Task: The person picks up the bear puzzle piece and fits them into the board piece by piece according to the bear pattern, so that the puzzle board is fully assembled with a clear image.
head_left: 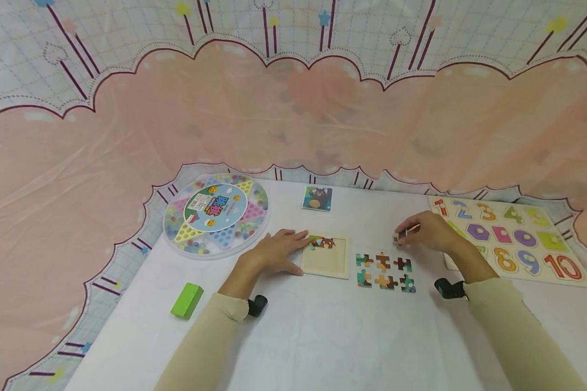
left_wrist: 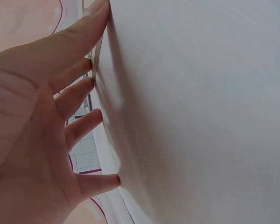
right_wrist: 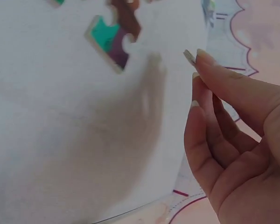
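Observation:
My left hand (head_left: 277, 251) lies with spread fingers at the left edge of a square wooden puzzle tray (head_left: 323, 267), thumb and fingertips touching its rim. In the tray's top left part sit joined puzzle pieces (head_left: 322, 243) with brown and green print. My right hand (head_left: 426, 232) pinches a small jigsaw piece (head_left: 398, 237) between thumb and fingers, raised off the table; in the right wrist view only the thin edge of the held piece (right_wrist: 190, 57) shows. Below and left of that hand, several loose jigsaw pieces (head_left: 383, 262) lie in two rows.
A picture card with a bear (head_left: 317, 199) lies behind the tray. At the left are a round game box (head_left: 215, 214) and a green block (head_left: 187, 301). A number board (head_left: 513, 236) lies at the right, partly under the right forearm. A patterned curtain (head_left: 293, 114) hangs behind.

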